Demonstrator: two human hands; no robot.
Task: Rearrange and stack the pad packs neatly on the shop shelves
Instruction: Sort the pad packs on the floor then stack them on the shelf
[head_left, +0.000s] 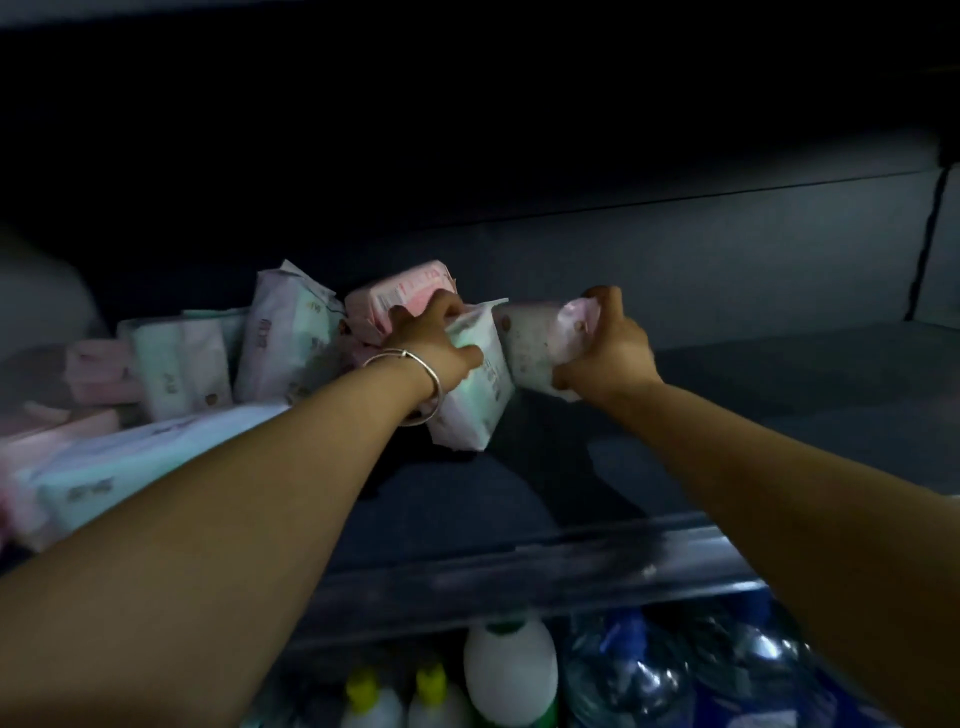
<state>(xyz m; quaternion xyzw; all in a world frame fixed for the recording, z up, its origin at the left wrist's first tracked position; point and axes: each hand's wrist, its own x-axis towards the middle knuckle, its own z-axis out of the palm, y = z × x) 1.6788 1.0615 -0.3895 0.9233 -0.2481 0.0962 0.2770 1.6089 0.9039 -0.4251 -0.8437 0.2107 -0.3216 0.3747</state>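
Crowding the left hand, loose pad packs fill the shelf.

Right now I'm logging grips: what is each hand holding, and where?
Left hand grips the upright white-and-green plastic pad pack by its top edge. Right hand grips the pale pink plastic pad pack by its right end.

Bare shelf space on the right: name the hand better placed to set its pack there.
Right hand, probably: it holds the pink pack beside the bare shelf; left hand grips the green-white pack by the pile.
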